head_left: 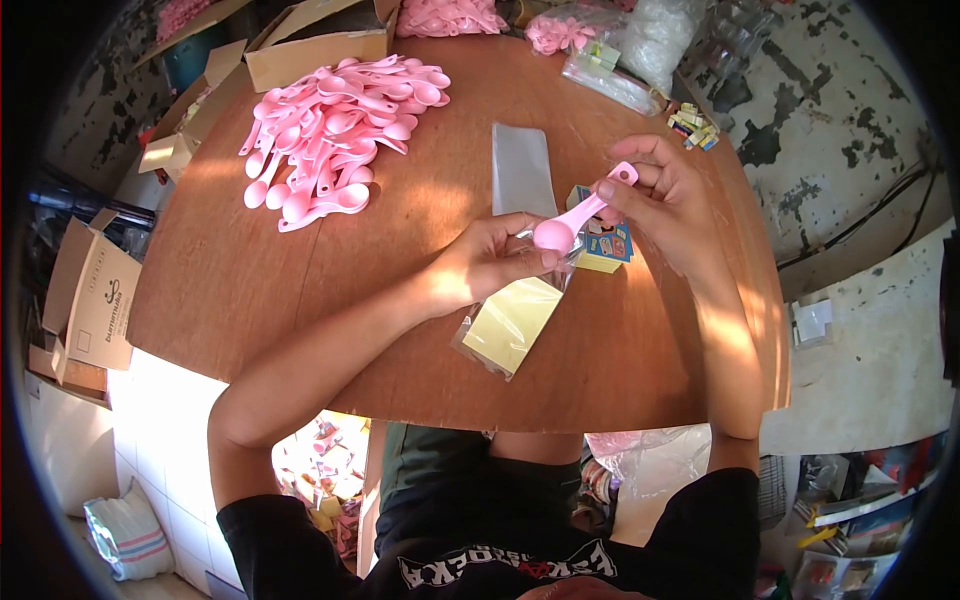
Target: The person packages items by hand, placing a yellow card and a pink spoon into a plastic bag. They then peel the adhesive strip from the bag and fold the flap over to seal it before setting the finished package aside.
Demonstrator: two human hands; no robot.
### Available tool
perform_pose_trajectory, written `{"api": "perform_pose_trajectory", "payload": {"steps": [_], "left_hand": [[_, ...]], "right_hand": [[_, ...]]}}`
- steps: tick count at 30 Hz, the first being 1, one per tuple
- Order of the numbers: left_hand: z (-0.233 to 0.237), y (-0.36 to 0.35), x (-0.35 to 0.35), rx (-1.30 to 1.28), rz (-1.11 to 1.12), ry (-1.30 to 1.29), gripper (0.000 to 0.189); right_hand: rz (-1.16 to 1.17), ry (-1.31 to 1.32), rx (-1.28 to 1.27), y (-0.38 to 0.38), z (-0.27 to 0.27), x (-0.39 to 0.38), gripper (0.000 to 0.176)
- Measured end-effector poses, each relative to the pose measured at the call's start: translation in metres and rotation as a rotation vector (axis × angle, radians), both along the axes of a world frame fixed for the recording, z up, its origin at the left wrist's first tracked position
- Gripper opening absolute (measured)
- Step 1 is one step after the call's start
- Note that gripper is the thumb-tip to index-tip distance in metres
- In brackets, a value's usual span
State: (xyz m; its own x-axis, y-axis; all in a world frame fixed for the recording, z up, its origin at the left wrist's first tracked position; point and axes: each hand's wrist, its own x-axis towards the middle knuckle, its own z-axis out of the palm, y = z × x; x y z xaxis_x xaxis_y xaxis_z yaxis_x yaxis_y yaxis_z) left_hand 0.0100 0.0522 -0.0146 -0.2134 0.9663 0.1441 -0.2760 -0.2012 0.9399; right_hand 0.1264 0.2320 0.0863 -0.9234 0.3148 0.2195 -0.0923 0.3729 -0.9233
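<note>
My right hand [655, 195] pinches the handle of a pink measuring spoon [572, 228] near its holed end. The spoon slants down to the left, its round bowl at the mouth of a clear plastic bag. Closed on that bag's top edge is my left hand [490, 258], its thumb beside the bowl. A yellow card [515, 322] shows through the clear bag [468, 338], which hangs down toward me over the table. Partly hidden behind the spoon and my right hand is a stack of printed cards [603, 250] with yellow sides.
A big heap of pink spoons [340, 130] lies at the table's [400, 370] back left. Flat clear bags [522, 165] lie behind my hands. Small yellow-and-white pieces [693, 127] sit at the right edge. Cardboard boxes [320, 50] and plastic-wrapped bundles [660, 40] stand at the back.
</note>
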Motion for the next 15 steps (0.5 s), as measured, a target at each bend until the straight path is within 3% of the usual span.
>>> {"api": "perform_pose_trajectory", "payload": {"steps": [7, 15], "left_hand": [[-0.001, -0.001, -0.007, -0.005, -0.001, 0.089, 0.035], [0.009, -0.005, -0.002, -0.005, 0.075, -0.021, 0.031]], "right_hand": [[-0.068, 0.131, -0.063, -0.006, 0.005, -0.010, 0.038], [0.001, 0.150, -0.050, -0.007, 0.009, -0.015, 0.030]]}}
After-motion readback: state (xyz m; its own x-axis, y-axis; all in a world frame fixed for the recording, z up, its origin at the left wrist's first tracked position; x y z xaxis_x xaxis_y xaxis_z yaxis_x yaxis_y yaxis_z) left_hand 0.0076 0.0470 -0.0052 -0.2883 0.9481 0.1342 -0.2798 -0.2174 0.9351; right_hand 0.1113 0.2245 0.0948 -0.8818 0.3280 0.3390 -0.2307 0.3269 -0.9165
